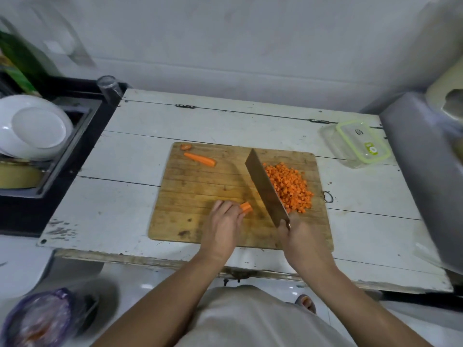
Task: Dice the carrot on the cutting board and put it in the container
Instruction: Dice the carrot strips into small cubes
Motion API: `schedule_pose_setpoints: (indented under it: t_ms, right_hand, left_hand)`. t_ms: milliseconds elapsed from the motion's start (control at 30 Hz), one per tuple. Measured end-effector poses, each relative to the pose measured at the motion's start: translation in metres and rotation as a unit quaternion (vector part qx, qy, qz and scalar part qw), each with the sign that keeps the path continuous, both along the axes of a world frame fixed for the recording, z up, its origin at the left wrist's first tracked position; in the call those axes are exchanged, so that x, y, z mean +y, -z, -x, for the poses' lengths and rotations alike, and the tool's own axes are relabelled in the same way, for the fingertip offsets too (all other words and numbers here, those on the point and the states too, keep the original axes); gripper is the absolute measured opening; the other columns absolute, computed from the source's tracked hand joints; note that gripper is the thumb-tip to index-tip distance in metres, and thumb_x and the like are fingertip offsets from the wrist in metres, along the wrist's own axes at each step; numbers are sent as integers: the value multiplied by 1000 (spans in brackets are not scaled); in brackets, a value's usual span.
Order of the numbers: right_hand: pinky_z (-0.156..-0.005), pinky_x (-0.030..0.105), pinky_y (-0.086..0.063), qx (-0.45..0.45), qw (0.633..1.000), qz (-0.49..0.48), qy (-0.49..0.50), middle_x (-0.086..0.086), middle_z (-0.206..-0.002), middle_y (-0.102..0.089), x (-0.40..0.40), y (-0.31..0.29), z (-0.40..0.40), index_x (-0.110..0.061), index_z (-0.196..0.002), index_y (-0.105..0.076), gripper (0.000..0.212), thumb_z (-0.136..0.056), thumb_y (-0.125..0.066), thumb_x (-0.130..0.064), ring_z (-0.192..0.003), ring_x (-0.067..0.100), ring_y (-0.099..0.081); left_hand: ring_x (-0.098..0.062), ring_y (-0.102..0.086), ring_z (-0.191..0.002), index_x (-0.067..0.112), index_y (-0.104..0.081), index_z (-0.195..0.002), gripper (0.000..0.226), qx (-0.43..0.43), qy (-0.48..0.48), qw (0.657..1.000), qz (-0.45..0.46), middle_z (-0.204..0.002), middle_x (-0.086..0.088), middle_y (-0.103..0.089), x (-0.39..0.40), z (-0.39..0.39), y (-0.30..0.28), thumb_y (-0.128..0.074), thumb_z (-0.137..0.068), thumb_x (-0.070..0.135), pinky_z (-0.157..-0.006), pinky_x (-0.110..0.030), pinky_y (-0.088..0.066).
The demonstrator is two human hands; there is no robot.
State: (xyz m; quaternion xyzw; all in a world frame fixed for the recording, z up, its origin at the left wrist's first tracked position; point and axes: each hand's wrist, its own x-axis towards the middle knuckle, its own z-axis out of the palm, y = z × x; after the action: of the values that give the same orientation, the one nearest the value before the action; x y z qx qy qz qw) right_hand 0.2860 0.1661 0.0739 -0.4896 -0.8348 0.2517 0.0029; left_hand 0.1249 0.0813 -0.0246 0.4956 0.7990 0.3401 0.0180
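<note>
White table's cutting board point(200, 196) bears small orange carrot cubes point(290, 186) heaped.

The wooden cutting board point(200, 196) is looking scored and matt. The cleaver point(265, 186) blade is showing dull metal. The table point(125, 171) is wearing chipped white paint, and the clear plastic container point(355, 144) is shining glossy.

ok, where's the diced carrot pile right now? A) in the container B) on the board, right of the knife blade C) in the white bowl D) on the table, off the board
B: the diced carrot pile sits on the cutting board, right of the knife; the container holds none.
</note>
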Motion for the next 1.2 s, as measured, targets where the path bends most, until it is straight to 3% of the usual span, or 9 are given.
schedule_pose_setpoints:
  t_ms: [267,400,567,767,867,1033,1200]
  right_hand:
    - [-58,39,-41,-56,997,12,-54,7,-76,-64,-20,-3,-14,-17,-92,-53,25,-105,-40,-32,-71,30,-61]
    - [-57,37,-48,-99,991,-16,-85,6,-80,-65,-15,3,8,-12,-97,-62,20,-104,-44,-19,-72,29,-64]
    - [-61,39,-50,-23,999,4,-24,7,-78,-61,5,6,29,-14,-108,-59,23,-105,-42,-28,-73,33,-62]
    - [-59,39,-44,-31,999,4,-28,5,-75,-64,-11,-5,-9,-14,-100,-59,25,-105,-42,-32,-70,28,-60]
    - [-57,38,-37,-50,997,17,-52,-2,-65,-52,-22,-6,-13,-18,-90,-50,25,-106,-38,-34,-65,25,-51]
    - [-48,34,-32,-69,996,40,-51,-1,-66,-55,-24,-5,-12,-22,-82,-43,27,-106,-39,-34,-62,21,-53]
    - [-56,35,-47,-62,997,9,-40,5,-75,-63,-8,7,22,-16,-94,-59,28,-105,-40,-34,-69,28,-63]
  left_hand:
    - [-19,-54,-94,8,-75,-97,11,11,-2,1000,-5,-98,-1,-64,0,0,3,-66,-95,14,-79,-36,-53]
    - [-20,-54,-92,7,-75,-95,11,12,3,1000,-2,-96,-2,-65,1,1,3,-64,-94,12,-77,-37,-53]
    - [-20,-56,-93,6,-77,-98,9,12,19,1000,-10,-98,-2,-68,-2,3,3,-70,-92,7,-78,-36,-54]
    - [-18,-55,-92,7,-77,-102,14,19,27,999,-15,-97,-1,-67,-4,3,2,-67,-96,14,-77,-35,-54]
    - [-19,-54,-92,7,-76,-104,14,16,27,999,-19,-95,-1,-66,-5,3,1,-66,-96,12,-77,-36,-54]
    - [-19,-55,-92,7,-76,-108,17,10,24,999,-22,-96,-1,-66,-4,2,0,-68,-93,7,-76,-35,-54]
    - [-19,-55,-89,8,-77,-102,13,11,31,999,-23,-94,-1,-68,-3,4,0,-71,-92,4,-74,-36,-54]
